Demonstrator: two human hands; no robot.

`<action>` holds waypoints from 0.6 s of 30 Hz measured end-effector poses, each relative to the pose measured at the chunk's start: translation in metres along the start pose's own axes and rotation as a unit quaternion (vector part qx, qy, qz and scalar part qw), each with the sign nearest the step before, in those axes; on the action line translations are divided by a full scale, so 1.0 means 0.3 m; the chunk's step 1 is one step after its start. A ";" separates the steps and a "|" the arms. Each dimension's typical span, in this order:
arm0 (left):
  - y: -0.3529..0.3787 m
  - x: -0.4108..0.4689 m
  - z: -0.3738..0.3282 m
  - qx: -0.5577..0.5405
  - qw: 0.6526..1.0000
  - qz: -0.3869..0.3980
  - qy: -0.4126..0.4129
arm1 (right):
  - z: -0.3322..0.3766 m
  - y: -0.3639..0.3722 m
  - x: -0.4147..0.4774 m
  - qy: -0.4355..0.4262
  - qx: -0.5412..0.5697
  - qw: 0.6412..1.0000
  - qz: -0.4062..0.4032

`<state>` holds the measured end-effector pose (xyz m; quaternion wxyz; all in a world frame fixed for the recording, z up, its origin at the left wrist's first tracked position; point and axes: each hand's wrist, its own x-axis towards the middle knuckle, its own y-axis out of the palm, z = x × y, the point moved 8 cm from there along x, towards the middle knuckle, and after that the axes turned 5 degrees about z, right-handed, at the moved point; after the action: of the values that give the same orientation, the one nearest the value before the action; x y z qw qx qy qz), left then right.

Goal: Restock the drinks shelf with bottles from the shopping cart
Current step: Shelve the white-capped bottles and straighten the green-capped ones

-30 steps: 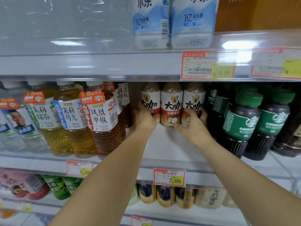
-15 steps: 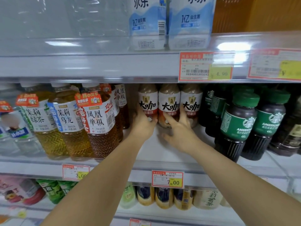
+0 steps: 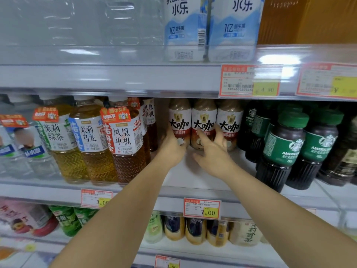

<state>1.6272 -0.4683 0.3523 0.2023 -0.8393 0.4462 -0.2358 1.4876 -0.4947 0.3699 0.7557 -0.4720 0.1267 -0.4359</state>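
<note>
A: Starting nearest us, what do we have?

B: Our two bare forearms reach up to the middle shelf (image 3: 193, 182). On its front edge sits a price tag (image 3: 201, 208) reading 7.00, and behind that tag is a bare stretch of shelf floor.

A: And the hands?

B: Our left hand (image 3: 172, 147) is wrapped around the base of the left coffee bottle (image 3: 179, 123). Our right hand (image 3: 213, 151) has its fingers spread loose against the middle coffee bottle (image 3: 203, 122), clasping nothing. A third one, the right coffee bottle (image 3: 229, 124), stands touching it.

A: So where does the restock stand?

B: We judge it partly done: three latte bottles stand in a row at the far back, upright, labels forward. The lane in front of them is unfilled, so more should follow. The shopping cart is out of view, so we cannot say what is left in it.

A: Neighbours?

B: Tea bottles (image 3: 125, 144) crowd the left, filling their lanes to the near edge; green-capped Americano bottles (image 3: 284, 149) do the same on the right. Farther up, blue-and-white cartons (image 3: 185, 29) sit on the top shelf.
</note>
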 end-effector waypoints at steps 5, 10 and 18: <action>0.013 -0.038 -0.006 0.016 1.000 0.018 0.010 | -0.108 -0.075 -0.053 0.046 0.081 0.993 -0.073; 0.020 -0.044 -0.015 0.018 1.000 0.025 -0.004 | -0.131 -0.041 -0.013 0.065 0.100 0.993 -0.025; -0.095 -0.265 -0.108 -0.037 0.994 0.011 0.097 | 0.082 -0.061 -0.232 -0.090 0.024 0.992 -0.085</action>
<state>1.5881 -0.3905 0.3770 0.1291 -0.8142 0.4815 -0.2975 1.4516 -0.4290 0.3824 0.7353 -0.5002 0.0076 -0.4572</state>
